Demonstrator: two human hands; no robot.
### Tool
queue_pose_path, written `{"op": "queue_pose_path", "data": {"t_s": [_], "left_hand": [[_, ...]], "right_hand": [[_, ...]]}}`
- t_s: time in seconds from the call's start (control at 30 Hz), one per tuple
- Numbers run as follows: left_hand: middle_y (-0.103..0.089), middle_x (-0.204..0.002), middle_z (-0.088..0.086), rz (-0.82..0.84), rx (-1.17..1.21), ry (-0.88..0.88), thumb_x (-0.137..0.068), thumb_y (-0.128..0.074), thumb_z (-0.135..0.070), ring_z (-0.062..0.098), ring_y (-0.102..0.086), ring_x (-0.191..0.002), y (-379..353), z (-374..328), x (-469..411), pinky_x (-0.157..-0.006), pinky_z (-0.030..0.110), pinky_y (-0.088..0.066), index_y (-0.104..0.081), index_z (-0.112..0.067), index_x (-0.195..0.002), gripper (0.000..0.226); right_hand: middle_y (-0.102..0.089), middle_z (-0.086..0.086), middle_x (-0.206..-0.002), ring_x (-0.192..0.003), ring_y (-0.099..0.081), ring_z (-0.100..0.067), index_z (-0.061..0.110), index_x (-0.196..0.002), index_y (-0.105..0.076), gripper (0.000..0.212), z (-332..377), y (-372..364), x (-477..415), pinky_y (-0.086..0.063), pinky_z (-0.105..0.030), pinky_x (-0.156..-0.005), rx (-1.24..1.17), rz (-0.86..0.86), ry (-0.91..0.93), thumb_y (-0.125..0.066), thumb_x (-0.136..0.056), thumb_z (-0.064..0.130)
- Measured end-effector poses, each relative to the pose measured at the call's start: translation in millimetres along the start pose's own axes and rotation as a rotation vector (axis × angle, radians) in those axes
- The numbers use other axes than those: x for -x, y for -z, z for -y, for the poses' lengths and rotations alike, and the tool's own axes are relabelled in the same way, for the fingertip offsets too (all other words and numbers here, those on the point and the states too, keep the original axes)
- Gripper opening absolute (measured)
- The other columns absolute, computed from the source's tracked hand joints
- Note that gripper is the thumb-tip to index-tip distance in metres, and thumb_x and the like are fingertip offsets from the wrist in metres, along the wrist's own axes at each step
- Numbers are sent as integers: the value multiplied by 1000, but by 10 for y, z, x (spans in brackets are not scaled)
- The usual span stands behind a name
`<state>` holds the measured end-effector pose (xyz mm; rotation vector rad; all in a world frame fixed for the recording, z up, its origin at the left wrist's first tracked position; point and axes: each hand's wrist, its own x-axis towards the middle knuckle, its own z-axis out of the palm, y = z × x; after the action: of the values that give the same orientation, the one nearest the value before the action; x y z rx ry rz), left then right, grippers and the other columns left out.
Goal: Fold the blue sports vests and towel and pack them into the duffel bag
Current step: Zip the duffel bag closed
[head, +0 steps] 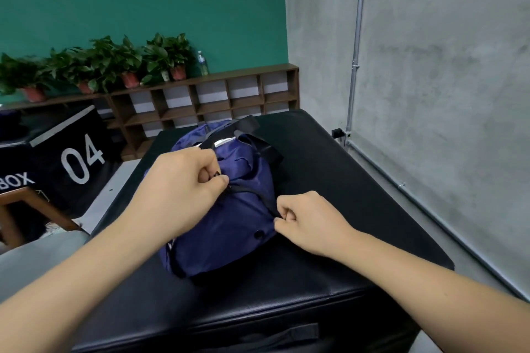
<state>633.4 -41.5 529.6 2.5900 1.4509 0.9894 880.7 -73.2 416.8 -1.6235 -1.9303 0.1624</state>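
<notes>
A navy blue duffel bag (229, 226) with black straps lies on a black padded block (329, 180). My left hand (183, 189) sits on top of the bag and pinches a small black zipper pull along the bag's top seam. My right hand (307, 219) pinches the bag's fabric at the near end of the zipper line on its right side. The zipper looks closed between the two hands. No vests or towel show; the bag's inside is hidden.
A black box marked "04" (71, 157) stands to the left, with a wooden frame (34, 209) below it. A wooden cubby shelf (206, 100) with potted plants (114, 66) and a water bottle (202, 63) lines the green wall. A grey wall with a metal pipe (357, 46) is to the right.
</notes>
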Motion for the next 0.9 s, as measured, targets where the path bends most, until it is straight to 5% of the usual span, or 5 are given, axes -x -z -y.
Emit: {"op": "queue_pose_path", "data": {"t_s": [0.3, 0.47, 0.63, 0.77, 0.9], "left_hand": [[-56, -55, -1, 28, 199, 346, -91, -80, -24, 9, -43, -51, 265, 527, 443, -58, 33, -33, -64, -14, -69, 28], [-49, -62, 7, 147, 429, 473, -92, -80, -37, 17, -36, -59, 225, 826, 744, -63, 36, -26, -54, -15, -67, 41], [-64, -83, 24, 246, 545, 556, -74, -75, -55, 14, -58, -86, 40, 1050, 933, -82, 40, -34, -62, -13, -72, 44], [-52, -62, -1, 336, 628, 645, -91, -80, -27, 12, -40, -63, -118, 1055, 1043, -65, 35, -27, -62, -14, -64, 35], [-50, -59, 1, 440, 566, 720, -90, -80, -26, 17, -41, -64, -270, 1137, 1146, -61, 32, -29, -68, -16, -64, 30]], "right_hand": [[-63, 1, -64, -64, -58, -21, 16, -68, -50, 27, -81, 10, -45, -52, -39, -62, 29, 128, -136, -68, -78, 34], [-63, 5, -61, -59, -55, -16, 19, -69, -53, 23, -55, -11, -36, -52, -38, -61, 27, 131, -150, -69, -80, 31], [-63, 9, -59, -59, -59, -15, 19, -66, -52, 26, -31, -12, -45, -52, -39, -62, 63, 151, -147, -70, -80, 32], [-64, 7, -61, -61, -60, -17, 18, -66, -54, 27, -3, -12, -32, -53, -39, -63, 68, 164, -188, -71, -81, 32], [-64, 5, -60, -61, -60, -18, 18, -65, -55, 28, -5, -25, -34, -54, -40, -64, 70, 183, -210, -73, -83, 32]]}}
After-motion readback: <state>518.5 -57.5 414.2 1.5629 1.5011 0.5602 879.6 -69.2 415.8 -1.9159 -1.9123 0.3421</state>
